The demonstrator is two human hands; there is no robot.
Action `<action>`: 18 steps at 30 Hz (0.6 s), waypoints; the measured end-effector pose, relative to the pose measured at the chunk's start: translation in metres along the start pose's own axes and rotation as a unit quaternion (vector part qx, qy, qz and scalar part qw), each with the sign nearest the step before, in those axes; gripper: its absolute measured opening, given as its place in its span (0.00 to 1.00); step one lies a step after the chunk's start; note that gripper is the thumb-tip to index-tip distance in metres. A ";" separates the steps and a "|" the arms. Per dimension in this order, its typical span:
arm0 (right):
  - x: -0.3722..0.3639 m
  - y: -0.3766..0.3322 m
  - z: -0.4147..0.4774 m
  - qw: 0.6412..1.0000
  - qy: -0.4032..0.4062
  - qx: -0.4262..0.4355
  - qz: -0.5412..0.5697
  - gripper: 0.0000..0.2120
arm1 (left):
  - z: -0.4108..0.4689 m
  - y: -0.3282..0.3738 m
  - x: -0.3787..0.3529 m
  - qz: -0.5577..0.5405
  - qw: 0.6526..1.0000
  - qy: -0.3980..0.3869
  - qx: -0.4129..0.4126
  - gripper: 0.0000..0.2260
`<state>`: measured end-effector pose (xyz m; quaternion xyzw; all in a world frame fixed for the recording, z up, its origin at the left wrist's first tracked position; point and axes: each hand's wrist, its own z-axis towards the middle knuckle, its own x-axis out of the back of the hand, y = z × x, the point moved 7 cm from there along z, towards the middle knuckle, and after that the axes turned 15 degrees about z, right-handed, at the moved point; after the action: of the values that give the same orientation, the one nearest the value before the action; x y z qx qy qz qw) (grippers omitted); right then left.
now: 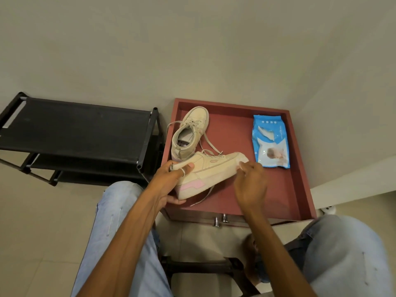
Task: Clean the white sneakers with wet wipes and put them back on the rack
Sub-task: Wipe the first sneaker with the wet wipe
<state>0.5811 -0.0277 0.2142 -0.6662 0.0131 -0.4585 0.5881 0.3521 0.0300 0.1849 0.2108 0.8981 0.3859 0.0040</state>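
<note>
A white sneaker with a pink heel patch [211, 171] lies on its side over the red-brown cabinet top [285, 185]. My left hand [171, 181] grips its heel end, thumb on the upper. Closed on a small white wet wipe [242, 162], my right hand [250, 183] presses it against the sneaker's toe. The second white sneaker [190, 133] stands upright behind, toe toward the wall, laces loose. The blue pack of wet wipes [271, 142] lies flat at the right of the top.
A black shoe rack [75, 133] with fabric shelves stands to the left, its top shelf bare. The cabinet has a raised rim and two metal knobs [220, 219] at the front. My knees in light jeans flank a dark stool frame [203, 269] below.
</note>
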 end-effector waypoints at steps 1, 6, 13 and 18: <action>-0.006 -0.013 -0.010 1.000 -0.007 0.029 0.001 0.10 | -0.004 0.002 0.000 -0.002 1.000 -0.004 0.002 0.14; -0.040 -0.062 -0.068 0.988 -0.087 0.124 -0.015 0.12 | -0.015 0.009 -0.005 -0.014 0.999 -0.051 0.003 0.19; -0.052 -0.111 -0.112 0.949 -0.180 0.258 -0.004 0.14 | -0.019 0.017 -0.013 -0.031 0.986 -0.132 -0.096 0.18; -0.024 -0.106 -0.100 0.937 -0.132 0.323 -0.028 0.12 | -0.021 0.026 -0.015 -0.002 0.981 -0.113 -0.157 0.11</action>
<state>0.4493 -0.0582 0.2734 -0.4951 -0.2320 -0.3625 0.7547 0.3719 0.0253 0.2152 0.2481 0.8206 0.4957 0.1391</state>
